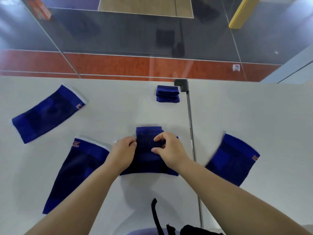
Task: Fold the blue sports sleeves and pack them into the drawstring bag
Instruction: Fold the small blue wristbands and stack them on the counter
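Both hands, left hand (122, 150) and right hand (169, 149), have fingers pinched on the half-folded sleeve (149, 153) at mid-surface (bag (194, 229) at near edge); advisable to align edges squarely, then press the crease flat.

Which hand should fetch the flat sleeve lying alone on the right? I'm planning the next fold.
The right hand: that sleeve lies on its side, while the left hand would have to cross over.

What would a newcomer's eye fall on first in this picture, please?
Both hands, left hand and right hand, grip a dark blue knitted sleeve being folded at the centre of the white table. Three flat blue sleeves lie around it, and a small folded blue stack sits at the far edge.
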`<state>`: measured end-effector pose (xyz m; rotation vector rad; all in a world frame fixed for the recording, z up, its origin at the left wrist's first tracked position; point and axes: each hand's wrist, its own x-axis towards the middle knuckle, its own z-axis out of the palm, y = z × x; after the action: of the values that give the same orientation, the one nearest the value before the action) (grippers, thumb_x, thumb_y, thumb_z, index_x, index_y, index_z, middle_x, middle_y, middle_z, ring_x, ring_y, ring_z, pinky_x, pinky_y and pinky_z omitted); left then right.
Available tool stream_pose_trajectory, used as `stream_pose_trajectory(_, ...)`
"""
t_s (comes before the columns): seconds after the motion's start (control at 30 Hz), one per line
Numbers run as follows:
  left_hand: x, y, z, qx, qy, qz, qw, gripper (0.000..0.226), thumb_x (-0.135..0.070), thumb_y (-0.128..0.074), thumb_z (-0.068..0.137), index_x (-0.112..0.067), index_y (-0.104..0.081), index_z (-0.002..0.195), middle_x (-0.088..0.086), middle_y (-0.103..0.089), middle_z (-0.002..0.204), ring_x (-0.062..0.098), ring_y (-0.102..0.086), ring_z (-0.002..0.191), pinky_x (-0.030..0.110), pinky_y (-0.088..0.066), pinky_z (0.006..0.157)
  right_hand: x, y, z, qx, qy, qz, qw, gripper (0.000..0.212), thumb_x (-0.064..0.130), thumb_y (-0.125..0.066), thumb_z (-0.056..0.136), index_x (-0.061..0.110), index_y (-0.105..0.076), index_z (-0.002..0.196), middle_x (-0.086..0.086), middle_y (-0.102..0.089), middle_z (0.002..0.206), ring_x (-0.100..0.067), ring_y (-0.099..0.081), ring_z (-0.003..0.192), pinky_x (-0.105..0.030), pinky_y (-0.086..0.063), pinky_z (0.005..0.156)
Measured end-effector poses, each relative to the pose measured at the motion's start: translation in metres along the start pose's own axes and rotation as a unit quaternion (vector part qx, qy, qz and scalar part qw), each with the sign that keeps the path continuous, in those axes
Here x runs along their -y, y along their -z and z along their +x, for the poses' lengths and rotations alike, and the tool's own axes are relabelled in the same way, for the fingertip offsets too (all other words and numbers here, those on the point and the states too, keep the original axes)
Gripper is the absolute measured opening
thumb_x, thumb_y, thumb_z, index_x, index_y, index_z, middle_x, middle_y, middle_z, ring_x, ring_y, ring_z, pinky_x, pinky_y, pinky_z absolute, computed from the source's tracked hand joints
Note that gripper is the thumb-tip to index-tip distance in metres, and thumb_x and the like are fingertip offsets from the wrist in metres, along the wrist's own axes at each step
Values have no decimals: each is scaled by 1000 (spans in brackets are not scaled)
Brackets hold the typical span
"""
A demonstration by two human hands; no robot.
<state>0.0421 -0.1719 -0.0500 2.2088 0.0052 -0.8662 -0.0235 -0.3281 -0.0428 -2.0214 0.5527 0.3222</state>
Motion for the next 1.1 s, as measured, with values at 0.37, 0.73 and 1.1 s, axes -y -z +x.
stream_pose_trajectory(0.37, -6, -2, -3, 11, -23, 38, 999, 11, -31, -57, 92, -21, -56, 95, -7, -62, 87, 7, -57, 79, 21, -43, 61, 4, -3, 0, -15, -70, -86, 994, 47, 21, -73, 80, 15, -40, 113, 0, -38, 109, -20, -50, 94, -32, -45, 84)
stream_pose_trajectory(0.73, -20, 8, -20, 3, -37, -101, 994, 7, -19, -57, 93, -25, -54, 89, -2, -68, 95, 18, -65, 88, 28, -52, 70, -1, 15, 0, 1, -35, 92, 995, 18, 16, -69, 83, 24, -57, 95, 5, -63, 86, -13, -61, 80, -27, -51, 73)
stream_pose_trajectory(1.1, -29, 18, -35, 94, -62, -247, 962, 25, 7, -46, 93, -15, -57, 95, 12, -64, 95, 24, -68, 78, 31, -58, 61, 9, 53, -16, 86, 43, 217, 971, 36, -12, -52, 88, 22, -65, 89, 0, -63, 90, -14, -63, 57, -26, -53, 47)
